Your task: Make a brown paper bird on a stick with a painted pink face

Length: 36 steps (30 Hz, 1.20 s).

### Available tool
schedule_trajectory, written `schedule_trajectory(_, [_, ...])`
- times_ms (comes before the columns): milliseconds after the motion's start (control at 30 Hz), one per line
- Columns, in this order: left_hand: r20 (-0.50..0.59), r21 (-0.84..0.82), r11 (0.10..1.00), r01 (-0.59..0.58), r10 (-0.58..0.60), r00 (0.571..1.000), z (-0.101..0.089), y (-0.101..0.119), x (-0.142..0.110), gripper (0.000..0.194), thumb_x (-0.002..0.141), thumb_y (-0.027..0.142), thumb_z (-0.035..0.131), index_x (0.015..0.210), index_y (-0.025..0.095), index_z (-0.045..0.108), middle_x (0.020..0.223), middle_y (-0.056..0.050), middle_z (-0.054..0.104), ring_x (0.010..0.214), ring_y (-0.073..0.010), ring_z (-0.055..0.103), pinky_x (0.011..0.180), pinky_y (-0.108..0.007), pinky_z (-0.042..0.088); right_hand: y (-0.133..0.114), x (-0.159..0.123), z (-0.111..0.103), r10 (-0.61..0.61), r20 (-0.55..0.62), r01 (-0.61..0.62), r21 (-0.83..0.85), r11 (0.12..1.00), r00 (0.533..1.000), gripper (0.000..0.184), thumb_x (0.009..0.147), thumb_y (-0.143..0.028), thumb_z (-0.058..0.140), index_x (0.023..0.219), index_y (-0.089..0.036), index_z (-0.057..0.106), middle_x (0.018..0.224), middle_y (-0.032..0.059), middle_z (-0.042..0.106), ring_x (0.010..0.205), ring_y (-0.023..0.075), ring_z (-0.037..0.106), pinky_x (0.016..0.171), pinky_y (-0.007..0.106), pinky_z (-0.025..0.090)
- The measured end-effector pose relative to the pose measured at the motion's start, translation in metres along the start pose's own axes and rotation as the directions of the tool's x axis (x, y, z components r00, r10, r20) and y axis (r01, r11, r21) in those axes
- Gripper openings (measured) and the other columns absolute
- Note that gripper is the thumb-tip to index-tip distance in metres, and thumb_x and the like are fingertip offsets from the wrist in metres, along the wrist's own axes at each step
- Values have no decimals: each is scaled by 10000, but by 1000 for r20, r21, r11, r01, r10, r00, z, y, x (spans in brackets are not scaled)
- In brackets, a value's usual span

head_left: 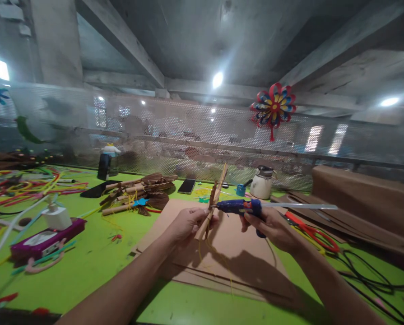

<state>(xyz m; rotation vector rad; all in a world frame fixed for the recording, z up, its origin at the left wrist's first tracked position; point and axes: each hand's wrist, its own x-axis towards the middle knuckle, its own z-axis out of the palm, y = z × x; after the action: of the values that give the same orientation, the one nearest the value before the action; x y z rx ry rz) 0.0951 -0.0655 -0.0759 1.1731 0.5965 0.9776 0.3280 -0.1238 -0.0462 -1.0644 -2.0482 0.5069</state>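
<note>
Paper roll (218, 188): slim and brown, held at a slant above the cardboard sheets (166, 221), its far end raised and leaning right.
Crinkled brown piece (212, 195): along the roll's left side, near the nozzle.
Left hand (191, 222): fingers pinched closed on the roll's lower part.
Glue gun (236, 206): blue, nozzle pointing left; it seems to meet the roll or the crinkled piece, too small to tell which.
Right hand (271, 227): fingers curled closed around the gun's grip.
Glue stick (299, 206): pale, jutting from the gun's back.
Table (103, 257): green, under the sheets.
Left of the sheets: a bundle of brown rolls (129, 195); nearer, a purple power strip (49, 242).
Right: red-handled scissors (318, 234), black cable (367, 282).
Behind: phone (187, 186), white jar (261, 186).
</note>
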Motion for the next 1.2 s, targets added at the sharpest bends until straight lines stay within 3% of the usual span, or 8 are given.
schedule_trajectory(533, [6,-10,1000,4,-4,1000,5,3,-1,182,734,236,641,793,70,685,814,-135,692,731,-180,630,749,-291,474,2,-1,-1,-16,-13,16,-25,1000,1000,424,899,-461,404,718,-142,617,699,58,588,626,141,494,545,271,383])
schedule_trajectory(1200, [20,42,998,49,-50,999,0,1,-3,222,738,286,649,818,83,691,871,-132,685,722,-165,620,685,-259,461,3,-2,-1,6,-11,-6,-36,999,1000,421,901,-455,407,700,-143,606,703,47,555,649,141,484,571,275,356])
